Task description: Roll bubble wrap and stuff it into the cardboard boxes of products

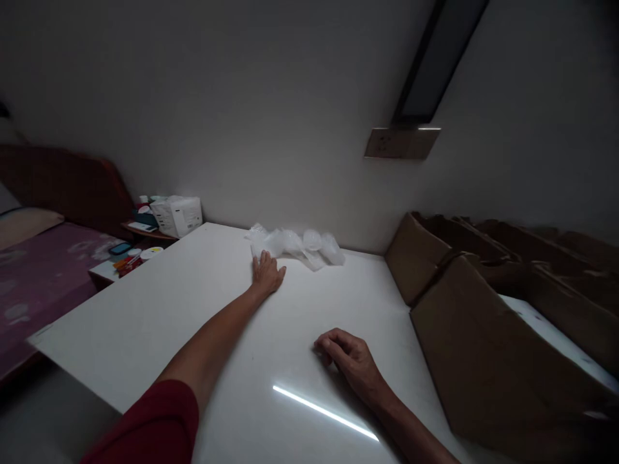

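Note:
My left hand [267,272] is stretched far out over the white table [145,322], fingers flat and apart, its fingertips touching the near edge of a clear plastic bag [294,245] holding several white round pieces. My right hand [349,358] rests on the table nearer to me, fingers loosely curled under, with nothing visible in it. A red sleeve covers my left upper arm.
Open brown cardboard boxes [483,335] crowd the table's right side. A white box [176,215] and small items sit on a side shelf at the left, beside a bed with a purple cover [43,277]. A wall socket plate [401,142] hangs above.

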Demonstrator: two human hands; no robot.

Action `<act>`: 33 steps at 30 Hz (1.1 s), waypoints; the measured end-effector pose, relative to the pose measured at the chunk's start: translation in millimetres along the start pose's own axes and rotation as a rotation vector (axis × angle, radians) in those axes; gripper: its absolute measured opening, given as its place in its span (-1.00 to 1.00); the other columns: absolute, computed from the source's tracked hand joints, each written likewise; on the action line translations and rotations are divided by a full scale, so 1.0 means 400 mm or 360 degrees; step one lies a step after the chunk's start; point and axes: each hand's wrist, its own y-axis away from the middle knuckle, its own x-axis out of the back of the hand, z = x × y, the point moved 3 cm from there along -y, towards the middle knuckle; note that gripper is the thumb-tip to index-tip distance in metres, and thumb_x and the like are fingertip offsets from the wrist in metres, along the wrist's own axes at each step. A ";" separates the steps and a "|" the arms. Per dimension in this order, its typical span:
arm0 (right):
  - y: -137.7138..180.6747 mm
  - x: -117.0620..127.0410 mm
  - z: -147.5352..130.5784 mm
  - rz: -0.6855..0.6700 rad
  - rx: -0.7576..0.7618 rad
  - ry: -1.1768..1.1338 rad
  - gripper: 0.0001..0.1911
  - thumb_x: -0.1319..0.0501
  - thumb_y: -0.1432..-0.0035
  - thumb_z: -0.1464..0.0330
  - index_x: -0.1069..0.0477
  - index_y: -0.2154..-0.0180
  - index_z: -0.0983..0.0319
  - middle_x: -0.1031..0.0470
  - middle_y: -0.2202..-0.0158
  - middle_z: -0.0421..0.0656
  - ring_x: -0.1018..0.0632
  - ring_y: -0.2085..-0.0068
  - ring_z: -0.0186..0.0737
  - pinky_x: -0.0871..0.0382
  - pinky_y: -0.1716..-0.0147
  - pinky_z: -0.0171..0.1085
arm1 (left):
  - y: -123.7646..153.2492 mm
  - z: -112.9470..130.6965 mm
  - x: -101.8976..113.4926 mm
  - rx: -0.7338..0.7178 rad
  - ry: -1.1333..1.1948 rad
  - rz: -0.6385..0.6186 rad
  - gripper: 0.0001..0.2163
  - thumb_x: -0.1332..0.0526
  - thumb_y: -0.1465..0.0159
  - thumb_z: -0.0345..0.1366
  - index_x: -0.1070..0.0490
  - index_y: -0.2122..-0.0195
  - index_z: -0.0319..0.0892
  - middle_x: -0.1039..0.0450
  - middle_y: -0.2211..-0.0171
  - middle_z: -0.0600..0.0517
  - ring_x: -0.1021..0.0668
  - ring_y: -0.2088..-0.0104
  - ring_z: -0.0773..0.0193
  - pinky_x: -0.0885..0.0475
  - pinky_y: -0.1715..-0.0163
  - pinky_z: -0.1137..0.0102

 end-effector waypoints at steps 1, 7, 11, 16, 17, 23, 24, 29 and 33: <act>-0.001 0.001 0.001 -0.0006 0.0005 -0.0015 -0.64 -0.20 -0.17 0.10 -0.50 0.42 0.25 -0.50 0.45 -0.15 -0.43 0.44 -0.29 -0.31 0.39 -0.28 | -0.001 0.002 0.002 -0.0023 0.0028 0.0018 -0.65 -0.10 -0.34 -0.26 -0.42 -0.04 -0.39 -0.29 -0.25 -0.41 -0.21 -0.35 -0.19 0.01 -0.30 -0.17; -0.004 0.000 0.002 -0.0005 0.0026 -0.0067 -0.65 -0.21 -0.15 0.11 -0.49 0.45 0.26 -0.50 0.48 -0.15 -0.42 0.46 -0.29 -0.30 0.41 -0.28 | 0.081 0.051 0.098 -0.0241 0.0340 0.0175 -0.78 -0.16 -0.19 -0.46 -0.52 0.17 -0.23 -0.58 0.10 -0.18 -0.54 -0.05 0.03 -0.32 -0.20 0.08; -0.004 0.002 -0.006 0.0043 0.0017 -0.0124 -0.66 -0.25 -0.10 0.10 -0.50 0.45 0.26 -0.50 0.50 -0.16 -0.42 0.49 -0.31 -0.30 0.44 -0.30 | 0.209 0.077 0.244 -0.0234 0.0617 0.0353 -0.77 -0.07 -0.32 -0.40 -0.52 0.13 -0.20 -0.59 0.13 -0.10 -0.61 0.11 0.19 -0.53 0.07 0.29; -0.002 0.008 -0.013 0.0120 -0.0052 -0.0175 -0.62 -0.24 -0.09 0.06 -0.50 0.38 0.27 -0.43 0.59 -0.22 -0.31 0.60 -0.40 -0.14 0.60 -0.36 | 0.432 0.071 0.393 -0.0073 0.1009 0.0338 -0.79 -0.13 -0.35 -0.31 -0.55 0.12 -0.17 -0.59 0.13 -0.04 -0.62 0.17 0.25 -0.55 0.14 0.38; -0.002 0.008 -0.015 0.0132 -0.0063 -0.0182 -0.61 -0.24 -0.09 0.05 -0.50 0.36 0.28 -0.43 0.58 -0.22 -0.30 0.61 -0.41 -0.13 0.61 -0.37 | 0.481 0.068 0.403 -0.0039 0.1077 0.0290 -0.80 -0.16 -0.33 -0.31 -0.56 0.11 -0.15 -0.59 0.13 -0.03 -0.62 0.16 0.24 -0.55 0.13 0.37; -0.005 -0.010 -0.022 0.0187 -0.0088 -0.0122 -0.52 -0.27 -0.03 0.00 -0.43 0.19 0.26 -0.54 0.36 -0.12 -0.48 0.49 -0.31 -0.21 0.62 -0.37 | 0.756 0.043 0.377 0.0253 0.1062 0.0348 -0.71 -0.16 -0.33 -0.27 -0.48 -0.05 -0.10 -0.51 -0.02 -0.10 -0.62 0.16 0.19 -0.59 0.15 0.28; -0.006 -0.013 -0.022 0.0201 -0.0085 -0.0086 -0.50 -0.26 -0.03 0.00 -0.41 0.15 0.26 -0.54 0.32 -0.11 -0.51 0.45 -0.28 -0.22 0.62 -0.37 | 0.792 0.037 0.371 0.0308 0.1054 0.0356 -0.70 -0.15 -0.34 -0.26 -0.45 -0.08 -0.09 -0.49 -0.04 -0.11 -0.62 0.17 0.19 -0.59 0.17 0.28; -0.016 -0.012 -0.013 0.0219 -0.0066 0.0262 -0.46 -0.16 -0.11 0.02 -0.35 0.03 0.29 -0.53 0.29 -0.08 -0.56 0.38 -0.19 -0.31 0.55 -0.31 | 0.917 0.010 0.401 0.0279 0.0935 0.0418 -0.76 -0.14 -0.34 -0.33 -0.48 0.01 -0.01 -0.47 0.02 -0.06 -0.58 0.06 0.13 -0.57 0.08 0.22; -0.034 -0.023 -0.026 0.0166 -0.0012 0.0703 -0.51 -0.13 -0.18 0.13 -0.38 -0.04 0.29 -0.55 0.24 -0.05 -0.56 0.31 -0.15 -0.37 0.38 -0.23 | 0.926 -0.037 0.483 0.0028 0.0666 0.0583 -0.73 -0.14 -0.29 -0.45 -0.44 0.06 0.03 -0.42 0.10 -0.03 -0.52 0.01 0.11 -0.53 0.07 0.20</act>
